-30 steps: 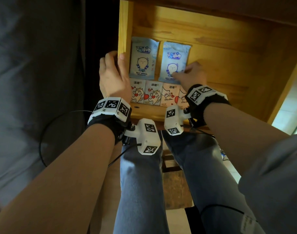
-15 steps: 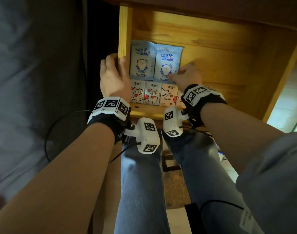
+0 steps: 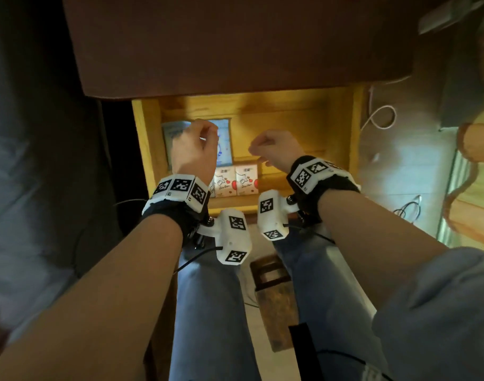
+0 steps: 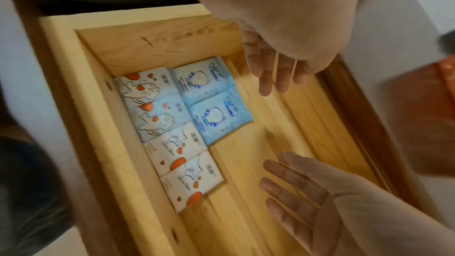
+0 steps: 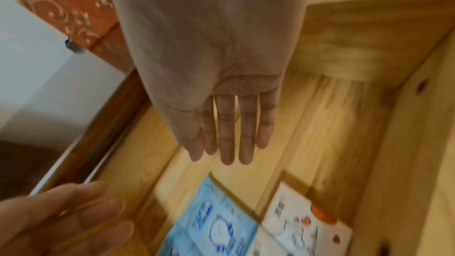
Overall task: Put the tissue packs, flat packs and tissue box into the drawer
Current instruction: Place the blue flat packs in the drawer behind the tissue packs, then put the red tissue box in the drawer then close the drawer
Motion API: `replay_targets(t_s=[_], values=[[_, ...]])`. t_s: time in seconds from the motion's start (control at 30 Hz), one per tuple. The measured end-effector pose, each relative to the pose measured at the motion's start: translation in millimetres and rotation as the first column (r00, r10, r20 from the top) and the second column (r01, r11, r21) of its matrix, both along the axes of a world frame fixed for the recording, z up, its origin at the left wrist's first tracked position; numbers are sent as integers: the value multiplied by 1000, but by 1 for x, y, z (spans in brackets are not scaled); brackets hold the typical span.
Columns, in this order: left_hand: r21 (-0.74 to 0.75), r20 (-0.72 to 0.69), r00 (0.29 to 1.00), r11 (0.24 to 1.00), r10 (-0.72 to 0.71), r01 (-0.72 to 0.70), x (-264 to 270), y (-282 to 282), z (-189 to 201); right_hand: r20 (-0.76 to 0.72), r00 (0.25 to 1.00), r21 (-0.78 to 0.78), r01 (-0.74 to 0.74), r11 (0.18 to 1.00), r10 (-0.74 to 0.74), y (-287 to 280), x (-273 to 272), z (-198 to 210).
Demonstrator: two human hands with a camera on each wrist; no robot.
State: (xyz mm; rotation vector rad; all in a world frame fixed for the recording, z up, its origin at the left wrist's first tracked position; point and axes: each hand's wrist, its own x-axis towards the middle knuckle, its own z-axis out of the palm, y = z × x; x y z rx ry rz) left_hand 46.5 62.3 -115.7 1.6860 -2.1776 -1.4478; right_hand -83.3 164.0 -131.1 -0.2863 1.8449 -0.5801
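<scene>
A dim room seen from above: a dark brown counter [image 3: 235, 45] fills the top of the head view, with a pale wooden drawer [image 3: 146, 138] pulled open beneath it. A grey bed [image 3: 29, 160] lies at the left, and pale floor with a white cable [image 3: 381, 116] at the right. The person's jeans-clad legs [image 3: 207, 312] run down the middle.

Inside the drawer, packed against its left and front walls, sit a row of four white tissue packs [image 4: 169, 122] with cartoon prints and, just behind them, two blue flat packs [image 4: 214, 100] side by side. The rest of the drawer floor is bare wood.

Both hands hover over the drawer, touching nothing. The left hand [image 3: 194, 147] is above the flat packs, the right hand [image 3: 273, 149] above the bare wood to their right.

In the head view the fingers look loosely curled and blurred. The wrist views show more: the left hand [image 4: 273, 61] hangs with fingers straight and slightly apart, and the right hand [image 5: 234, 124] is likewise flat and empty. The right wrist view also shows an orange patterned tissue box [image 5: 71, 7] outside the drawer, beyond its right side.
</scene>
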Motion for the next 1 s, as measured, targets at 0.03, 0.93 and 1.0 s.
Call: replay_targets(t_s=[0.03, 0.93, 1.0], values=[[6, 0, 1000, 1000, -20, 20, -13, 4, 5, 10, 1000, -2, -9, 1000, 9, 6, -12, 5], [191, -169, 982, 980, 84, -51, -285, -4, 46, -149, 884, -378, 363, 852, -443, -15, -285, 46], [229, -174, 979, 971, 108, -67, -291, -6, 47, -168, 889, -403, 333, 852, -426, -24, -291, 44]])
